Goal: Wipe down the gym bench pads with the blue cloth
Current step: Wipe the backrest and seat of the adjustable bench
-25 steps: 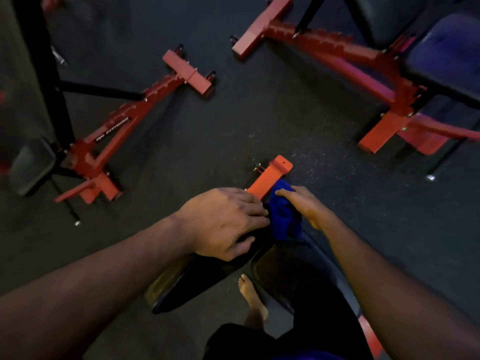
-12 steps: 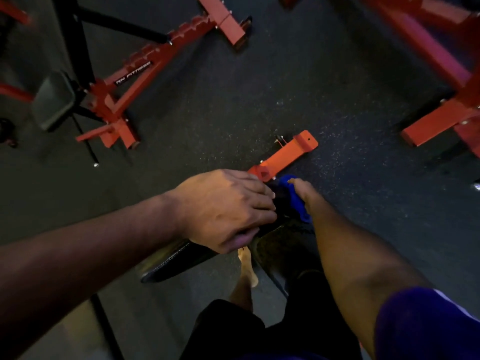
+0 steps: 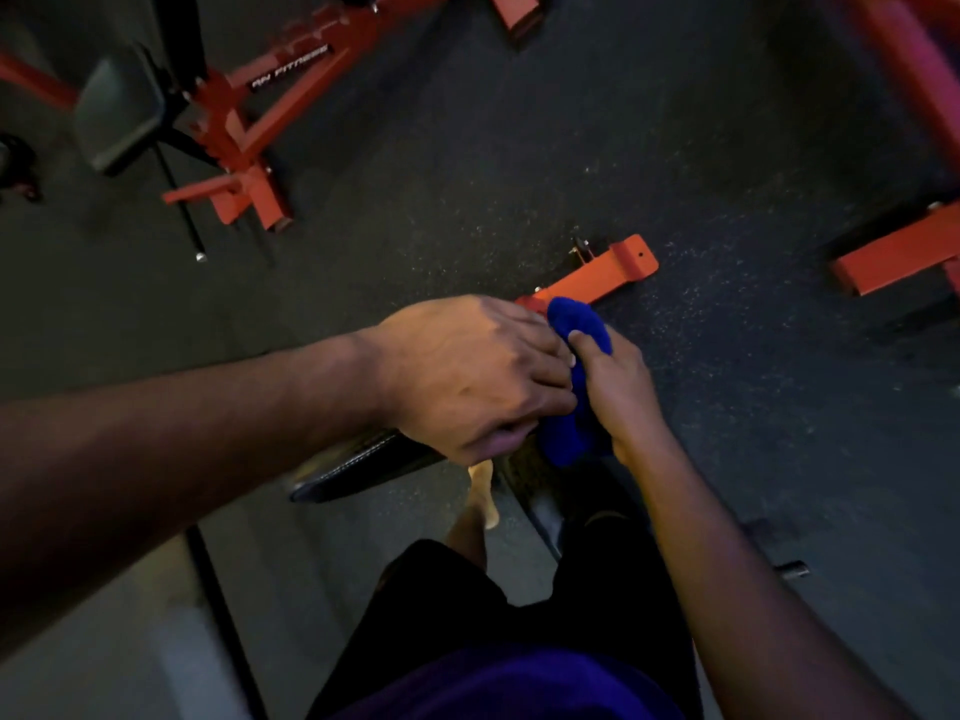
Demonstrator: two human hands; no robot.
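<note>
My right hand (image 3: 618,392) grips the bunched blue cloth (image 3: 574,335), thumb on top, at the far end of the black bench pad (image 3: 363,467). The cloth hangs down past the hand to the pad's end. My left hand (image 3: 467,376) lies palm down on the same end of the pad, its fingers curled over the edge and touching the cloth. Most of the pad is hidden under my hands and arms; only its stitched left edge shows. The bench's red foot (image 3: 597,275) sticks out on the floor just beyond the cloth.
Dark rubber floor all around. A second red bench frame (image 3: 249,111) with a dark pad (image 3: 117,106) lies at the upper left. More red frame parts (image 3: 893,257) sit at the right. My bare foot (image 3: 483,491) and black shorts are below the pad.
The right hand has turned and lifted the cloth, so more blue shows above the fingers. The view shifted down and left. The left hand stays on the pad's end.
</note>
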